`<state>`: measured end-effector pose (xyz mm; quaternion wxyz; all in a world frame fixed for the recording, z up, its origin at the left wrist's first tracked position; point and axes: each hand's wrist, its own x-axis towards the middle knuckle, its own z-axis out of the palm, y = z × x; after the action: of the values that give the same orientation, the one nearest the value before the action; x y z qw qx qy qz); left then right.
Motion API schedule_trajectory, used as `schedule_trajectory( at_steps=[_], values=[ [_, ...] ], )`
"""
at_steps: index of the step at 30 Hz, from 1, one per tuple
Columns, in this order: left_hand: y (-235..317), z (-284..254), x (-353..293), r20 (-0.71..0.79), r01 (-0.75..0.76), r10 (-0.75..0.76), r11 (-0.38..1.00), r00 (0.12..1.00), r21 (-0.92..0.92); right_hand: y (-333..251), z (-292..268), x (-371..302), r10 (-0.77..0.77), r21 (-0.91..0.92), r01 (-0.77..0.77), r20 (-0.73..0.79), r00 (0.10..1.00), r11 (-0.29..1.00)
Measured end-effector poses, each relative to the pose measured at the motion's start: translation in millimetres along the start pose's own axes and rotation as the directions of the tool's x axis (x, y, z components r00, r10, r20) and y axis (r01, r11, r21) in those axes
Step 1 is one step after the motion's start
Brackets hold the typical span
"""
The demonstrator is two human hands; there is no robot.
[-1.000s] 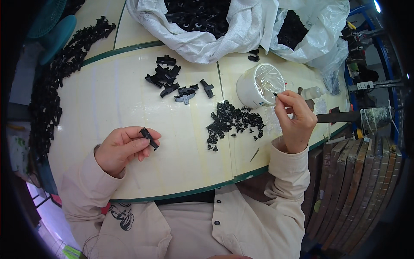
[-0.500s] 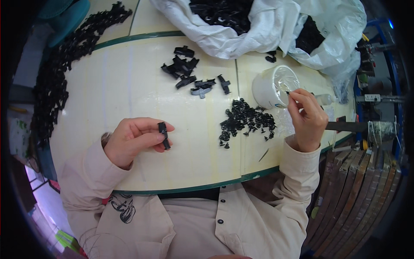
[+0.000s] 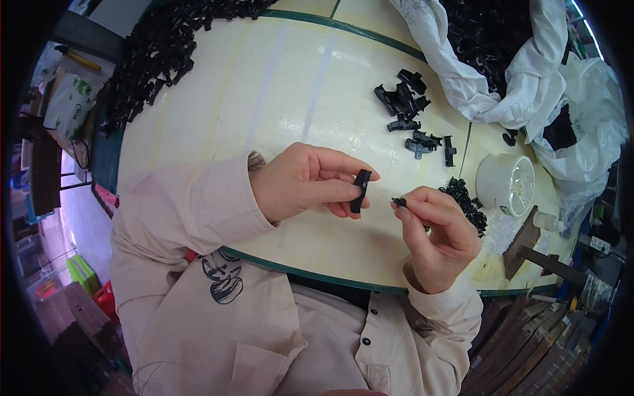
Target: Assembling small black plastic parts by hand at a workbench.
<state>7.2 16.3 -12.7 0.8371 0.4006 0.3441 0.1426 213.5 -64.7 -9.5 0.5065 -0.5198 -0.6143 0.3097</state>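
Note:
Between the thumb and fingers of my left hand (image 3: 300, 183) stands a narrow black plastic part (image 3: 360, 191), held upright over the table. Just to its right, my right hand (image 3: 444, 231) pinches a small black plastic piece (image 3: 399, 202) between thumb and fingertip. A short gap separates the two pieces. Behind my right hand lies a heap of small black pieces (image 3: 470, 206), partly hidden by the fingers. Farther back is a loose group of larger black plastic parts (image 3: 404, 100), with one greyer part (image 3: 417, 148) at its near side.
A white tub (image 3: 490, 181) with clear plastic film stands right of the heap. White sacks (image 3: 522, 109) of black parts fill the back right. A long pile of black parts (image 3: 155, 59) runs along the far left edge. A dark metal bar (image 3: 551, 264) juts in at right.
My right hand has come from beside the white tub toward my left hand, carrying the small black piece. The view has swung left, so the table's things appear farther right.

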Motion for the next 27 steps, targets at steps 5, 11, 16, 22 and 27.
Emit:
schedule_trajectory(
  at_steps=[5,11,16,22,27],
  values=[
    [-1.8,-4.2,0.3,0.089,0.026,-0.021,0.998,0.996,-0.049,2.1,10.7,-0.6,0.043,0.076,-0.046,0.043,0.998,0.996],
    [-2.9,-4.4,1.0,0.129,0.025,-0.018,0.998,0.991,-0.056,0.5,13.2,-1.1,0.044,0.065,-0.048,0.068,0.997,0.997],
    [-2.2,-3.6,2.9,0.13,0.034,-0.03,0.999,0.991,-0.028,2.2,9.1,-1.0,0.018,0.05,-0.023,0.113,0.993,0.998],
    [-2.7,-3.8,2.9,0.131,0.034,-0.031,0.999,0.991,-0.026,3.0,9.2,-0.3,-0.014,0.003,0.013,0.131,0.991,1.0],
    [-2.9,-3.4,3.0,0.128,0.035,-0.031,0.999,0.991,-0.031,3.0,9.0,1.0,-0.039,-0.013,0.041,0.143,0.989,0.999]
  ],
)
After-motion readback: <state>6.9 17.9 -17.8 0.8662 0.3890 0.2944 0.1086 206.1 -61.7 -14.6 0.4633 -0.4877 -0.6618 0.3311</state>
